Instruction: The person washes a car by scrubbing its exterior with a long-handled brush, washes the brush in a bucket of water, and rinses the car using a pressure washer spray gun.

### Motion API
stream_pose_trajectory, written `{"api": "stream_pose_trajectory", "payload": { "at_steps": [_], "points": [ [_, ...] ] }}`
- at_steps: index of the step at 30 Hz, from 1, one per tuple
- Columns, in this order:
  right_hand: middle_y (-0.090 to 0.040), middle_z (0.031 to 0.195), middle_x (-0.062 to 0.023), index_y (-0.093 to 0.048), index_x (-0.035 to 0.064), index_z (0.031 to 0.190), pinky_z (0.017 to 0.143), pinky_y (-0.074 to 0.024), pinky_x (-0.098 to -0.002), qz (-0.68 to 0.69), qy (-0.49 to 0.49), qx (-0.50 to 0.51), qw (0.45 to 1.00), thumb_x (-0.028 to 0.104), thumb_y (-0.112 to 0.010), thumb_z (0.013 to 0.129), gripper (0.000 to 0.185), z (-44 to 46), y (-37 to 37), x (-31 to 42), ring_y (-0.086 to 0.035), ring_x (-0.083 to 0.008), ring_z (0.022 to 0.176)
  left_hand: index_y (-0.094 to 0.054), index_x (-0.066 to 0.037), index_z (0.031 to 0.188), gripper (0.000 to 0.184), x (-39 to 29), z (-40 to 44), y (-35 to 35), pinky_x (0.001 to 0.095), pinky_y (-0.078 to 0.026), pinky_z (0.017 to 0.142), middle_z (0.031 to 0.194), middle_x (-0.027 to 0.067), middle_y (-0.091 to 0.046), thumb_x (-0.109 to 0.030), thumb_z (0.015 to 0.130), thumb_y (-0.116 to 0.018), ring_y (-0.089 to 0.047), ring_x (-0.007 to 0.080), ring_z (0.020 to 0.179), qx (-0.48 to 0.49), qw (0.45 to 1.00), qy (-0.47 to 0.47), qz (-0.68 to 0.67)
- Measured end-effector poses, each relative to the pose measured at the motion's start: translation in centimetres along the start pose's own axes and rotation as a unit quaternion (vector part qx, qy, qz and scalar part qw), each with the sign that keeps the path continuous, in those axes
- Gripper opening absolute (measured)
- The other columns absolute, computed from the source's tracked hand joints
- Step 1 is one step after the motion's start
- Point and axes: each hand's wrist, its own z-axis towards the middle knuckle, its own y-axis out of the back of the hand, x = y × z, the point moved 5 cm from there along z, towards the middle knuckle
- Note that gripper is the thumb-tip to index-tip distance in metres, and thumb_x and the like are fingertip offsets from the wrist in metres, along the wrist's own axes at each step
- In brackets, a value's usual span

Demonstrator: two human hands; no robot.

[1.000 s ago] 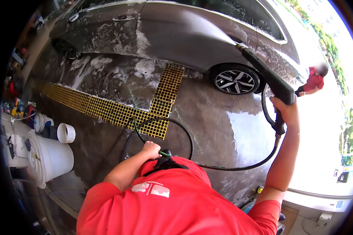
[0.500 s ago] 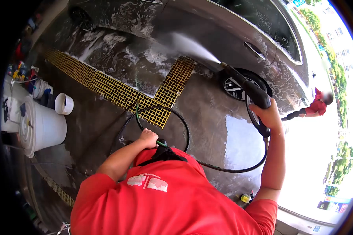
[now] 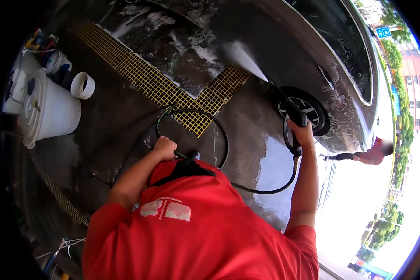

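My right hand is wrapped round the grip of a black pressure washer gun. White spray leaves its nozzle toward the lower side of a dark car streaked with foam. In front of my waist, my left hand is closed round the hose. From there the hose loops over the floor and runs up to the gun's base. The car's wheel is just behind the gun.
Yellow floor grating crosses the wet floor, with a branch toward the car. At the left stand a large white bucket and a small white tub. A person in red is beyond the car's end at the right.
My right hand and the gun have shifted left and slightly down in view, still spraying. My left hand, still on the hose, appears a little higher and further left. The whole view has turned slightly.
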Motion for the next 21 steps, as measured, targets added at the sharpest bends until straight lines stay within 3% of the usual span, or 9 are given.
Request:
{"api": "stream_pose_trajectory", "payload": {
  "at_steps": [3, 5, 7, 11, 13, 15, 16, 21],
  "points": [
    [-0.055, 0.064, 0.0022, -0.063, 0.0016, 0.080, 0.054, -0.0404, -0.0261, -0.013, 0.028, 0.019, 0.999, 0.018, -0.077, 0.075, 0.022, -0.4, -3.4, 0.8, -0.049, -0.0071, 0.056, -0.073, -0.013, 0.079, 0.033, 1.1, -0.8, 0.4, 0.0402, -0.043, 0.088, 0.087, 0.0076, -0.070, -0.044, 0.068, -0.076, -0.064, 0.0273, 0.093, -0.001, 1.000, 0.008, 0.012],
    [-0.067, 0.087, -0.0114, -0.061, 0.0010, 0.118, 0.076, -0.0487, -0.0326, -0.068, 0.054, 0.069, 0.994, 0.016, -0.076, 0.072, 0.051, -1.0, -7.4, 0.5, -0.063, -0.0198, 0.081, -0.073, -0.014, 0.079, 0.032, 2.3, -1.5, 0.2, 0.0397, -0.042, 0.089, 0.087, 0.0071, -0.070, -0.044, 0.069, -0.076, -0.063, 0.0267, 0.095, 0.002, 1.000, 0.029, 0.006],
    [-0.068, 0.096, -0.0196, -0.052, 0.0055, 0.133, 0.083, -0.0487, -0.0351, -0.134, 0.060, 0.134, 0.980, 0.018, -0.076, 0.071, 0.067, -4.0, -11.8, 2.8, -0.067, -0.0283, 0.094, -0.073, -0.014, 0.079, 0.033, 3.5, -2.0, -0.2, 0.0392, -0.041, 0.090, 0.087, 0.0066, -0.070, -0.044, 0.068, -0.076, -0.062, 0.0260, 0.095, -0.005, 1.000, 0.021, 0.008],
    [-0.065, 0.105, -0.0256, -0.048, 0.0128, 0.138, 0.089, -0.0483, -0.0423, -0.196, 0.123, 0.276, 0.933, 0.023, -0.075, 0.071, 0.073, -8.6, -20.6, 8.6, -0.061, -0.0403, 0.105, -0.073, -0.014, 0.080, 0.034, 5.1, -2.7, 0.1, 0.0388, -0.041, 0.091, 0.087, 0.0064, -0.070, -0.045, 0.068, -0.077, -0.062, 0.0249, 0.096, -0.035, 0.999, 0.020, 0.020],
    [-0.065, 0.106, -0.0245, -0.046, 0.0157, 0.139, 0.088, -0.0492, -0.0446, -0.191, 0.140, 0.278, 0.931, 0.027, -0.075, 0.072, 0.074, -8.2, -24.0, 9.8, -0.061, -0.0409, 0.103, -0.073, -0.014, 0.081, 0.035, 6.0, -3.1, 0.2, 0.0390, -0.041, 0.091, 0.087, 0.0065, -0.071, -0.045, 0.066, -0.077, -0.062, 0.0245, 0.095, -0.037, 0.998, 0.011, 0.050],
    [-0.066, 0.105, -0.0244, -0.047, 0.0149, 0.139, 0.086, -0.0501, -0.0452, -0.202, 0.137, 0.236, 0.941, 0.028, -0.075, 0.072, 0.074, -6.9, -26.0, 11.2, -0.062, -0.0408, 0.101, -0.073, -0.014, 0.081, 0.034, 7.3, -4.1, -0.4, 0.0389, -0.040, 0.092, 0.088, 0.0067, -0.071, -0.044, 0.066, -0.077, -0.062, 0.0247, 0.095, -0.028, 0.998, 0.025, 0.052],
    [-0.066, 0.100, -0.0253, -0.051, 0.0098, 0.134, 0.085, -0.0495, -0.0423, -0.191, 0.150, 0.202, 0.949, 0.020, -0.075, 0.071, 0.068, -6.2, -26.4, 12.1, -0.063, -0.0404, 0.101, -0.073, -0.014, 0.081, 0.033, 7.9, -4.5, -0.8, 0.0388, -0.040, 0.093, 0.088, 0.0068, -0.071, -0.044, 0.067, -0.076, -0.062, 0.0248, 0.096, -0.019, 0.998, 0.035, 0.051],
    [-0.066, 0.101, -0.0265, -0.047, 0.0101, 0.138, 0.084, -0.0504, -0.0470, -0.183, 0.153, 0.139, 0.961, 0.026, -0.073, 0.074, 0.071, -3.3, -27.8, 14.6, -0.063, -0.0414, 0.098, -0.073, -0.013, 0.080, 0.025, 11.4, -7.4, -2.3, 0.0402, -0.041, 0.095, 0.089, 0.0082, -0.071, -0.036, 0.071, -0.069, -0.063, 0.0268, 0.096, -0.030, 0.997, 0.073, 0.024]
  ]
}}
